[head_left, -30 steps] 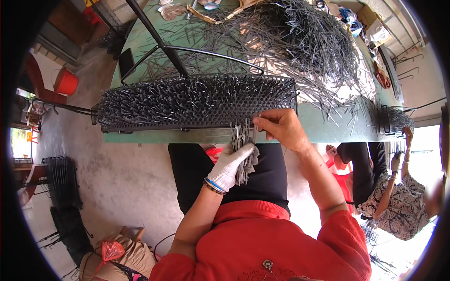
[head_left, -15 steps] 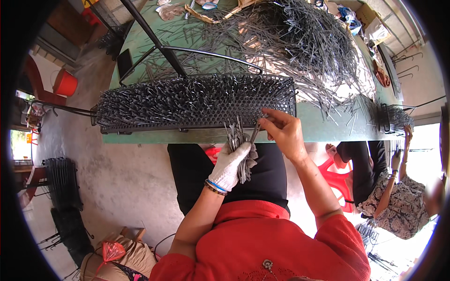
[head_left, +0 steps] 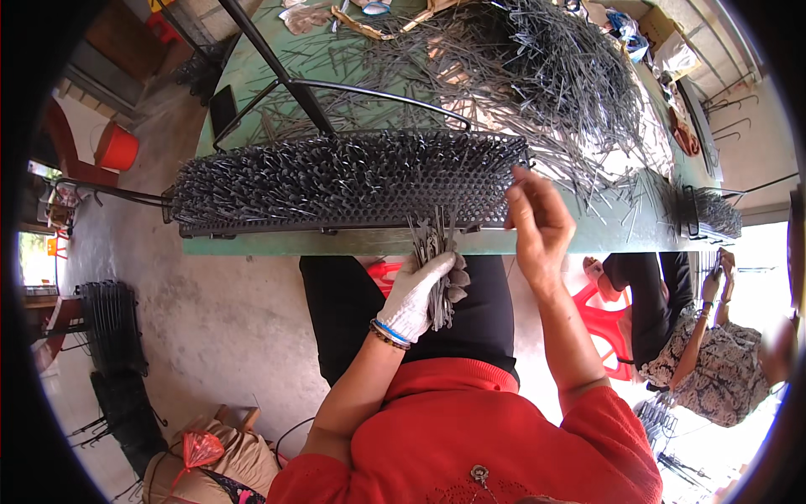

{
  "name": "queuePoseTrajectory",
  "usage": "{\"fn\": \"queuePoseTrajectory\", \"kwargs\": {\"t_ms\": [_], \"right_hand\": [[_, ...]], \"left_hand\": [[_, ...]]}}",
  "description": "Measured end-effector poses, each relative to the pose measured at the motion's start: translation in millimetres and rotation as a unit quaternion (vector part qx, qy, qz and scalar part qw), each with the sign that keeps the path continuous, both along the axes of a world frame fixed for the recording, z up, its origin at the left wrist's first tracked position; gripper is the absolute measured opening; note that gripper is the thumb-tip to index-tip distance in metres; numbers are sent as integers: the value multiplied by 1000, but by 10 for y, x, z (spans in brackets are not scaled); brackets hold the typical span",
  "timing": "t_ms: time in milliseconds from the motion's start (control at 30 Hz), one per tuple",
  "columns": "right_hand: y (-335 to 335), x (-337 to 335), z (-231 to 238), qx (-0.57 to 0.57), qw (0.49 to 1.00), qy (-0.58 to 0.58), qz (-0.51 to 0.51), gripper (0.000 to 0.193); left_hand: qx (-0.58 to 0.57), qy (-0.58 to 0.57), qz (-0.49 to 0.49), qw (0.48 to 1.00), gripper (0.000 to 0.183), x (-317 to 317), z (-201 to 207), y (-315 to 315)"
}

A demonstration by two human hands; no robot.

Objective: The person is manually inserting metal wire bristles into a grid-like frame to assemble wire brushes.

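My left hand, in a white knitted glove, is closed round a bundle of thin grey metal strips that stick up just off the table's front edge. A long black perforated rack lies along that edge, its holes filled with many upright dark strips. Bare holes show along its front right part. Close by the rack's right end is my bare right hand, fingers bent and thumb drawn in. Whatever its fingertips hold is too small and blurred to make out.
Loose strips cover the green table, heaped into a large pile at the back right. A black metal frame rises behind the rack. Another person works at the right beside a smaller filled rack and a red stool.
My right hand has moved from the top of the bundle up and right to the rack's right end. My left hand keeps hold of the bundle, nearly in the same place.
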State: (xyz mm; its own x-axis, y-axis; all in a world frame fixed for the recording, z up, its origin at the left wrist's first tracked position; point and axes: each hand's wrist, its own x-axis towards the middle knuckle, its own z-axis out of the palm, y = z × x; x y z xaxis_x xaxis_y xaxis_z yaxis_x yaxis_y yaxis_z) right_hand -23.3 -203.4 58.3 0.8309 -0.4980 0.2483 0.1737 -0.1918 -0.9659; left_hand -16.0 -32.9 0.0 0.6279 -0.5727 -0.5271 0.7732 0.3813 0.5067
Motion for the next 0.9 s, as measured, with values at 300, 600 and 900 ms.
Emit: {"fn": "queuePoseTrajectory", "kwargs": {"t_ms": [300, 600, 900], "right_hand": [[-262, 536, -128, -219, 973, -67, -13, 20], [-172, 578, -200, -362, 930, -69, 18, 22], [-157, 558, -105, -469, 879, -84, -19, 22]], "left_hand": [[26, -29, -49, 998, 15, 6, 99, -15], [37, -6, -28, 999, 12, -2, 57, 19], [43, -8, -33, 999, 13, 8, 62, 23]]}}
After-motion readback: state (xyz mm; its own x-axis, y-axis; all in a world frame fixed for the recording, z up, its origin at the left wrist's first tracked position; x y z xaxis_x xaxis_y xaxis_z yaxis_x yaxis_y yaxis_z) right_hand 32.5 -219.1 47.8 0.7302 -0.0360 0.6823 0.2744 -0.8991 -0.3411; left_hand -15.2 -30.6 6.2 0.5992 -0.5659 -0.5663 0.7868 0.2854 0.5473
